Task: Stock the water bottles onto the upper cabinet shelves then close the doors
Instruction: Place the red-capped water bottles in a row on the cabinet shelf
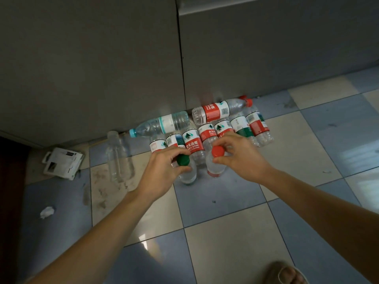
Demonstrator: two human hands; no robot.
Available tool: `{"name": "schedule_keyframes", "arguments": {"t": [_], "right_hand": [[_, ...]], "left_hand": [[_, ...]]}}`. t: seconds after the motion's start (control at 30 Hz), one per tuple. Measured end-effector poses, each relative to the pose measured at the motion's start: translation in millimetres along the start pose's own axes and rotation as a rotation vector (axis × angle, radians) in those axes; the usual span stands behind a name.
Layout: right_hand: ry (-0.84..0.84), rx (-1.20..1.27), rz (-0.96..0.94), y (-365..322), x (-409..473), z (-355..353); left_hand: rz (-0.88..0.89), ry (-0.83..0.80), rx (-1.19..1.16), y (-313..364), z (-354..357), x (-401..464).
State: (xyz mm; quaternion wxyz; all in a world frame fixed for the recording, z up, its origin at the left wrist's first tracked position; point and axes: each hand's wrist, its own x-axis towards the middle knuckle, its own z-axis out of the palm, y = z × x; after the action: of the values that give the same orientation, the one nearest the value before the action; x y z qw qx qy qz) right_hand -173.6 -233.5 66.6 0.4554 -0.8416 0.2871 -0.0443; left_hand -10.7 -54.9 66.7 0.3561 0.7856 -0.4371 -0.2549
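pick-up step: my left hand point(162, 171) grips the green-capped bottle point(185, 169) at its neck, my right hand point(238, 154) pinches the red-capped bottle point(215, 165); both stand on the floor tiles point(225, 232) before the closed cabinet doors point(102, 58). next: lift, open doors. label on a bottle behind point(192, 143) reads "spring".
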Motion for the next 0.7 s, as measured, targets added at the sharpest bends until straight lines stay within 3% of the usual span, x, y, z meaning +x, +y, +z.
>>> {"name": "schedule_keyframes", "arguments": {"t": [0.27,0.47,0.7], "right_hand": [[-0.033,0.089,0.15,28.2,-15.5,1.0],[-0.116,0.155,0.3,65.3,-22.5,24.9],[0.031,0.281,0.353,96.7,-7.3,79.9]], "left_hand": [[0.021,-0.012,0.061,-11.2,15.3,-13.2],[-0.276,0.107,-0.169,-50.4,60.3,-35.1],[-0.449,0.317,-0.425,-69.9,118.9,-29.3]]}}
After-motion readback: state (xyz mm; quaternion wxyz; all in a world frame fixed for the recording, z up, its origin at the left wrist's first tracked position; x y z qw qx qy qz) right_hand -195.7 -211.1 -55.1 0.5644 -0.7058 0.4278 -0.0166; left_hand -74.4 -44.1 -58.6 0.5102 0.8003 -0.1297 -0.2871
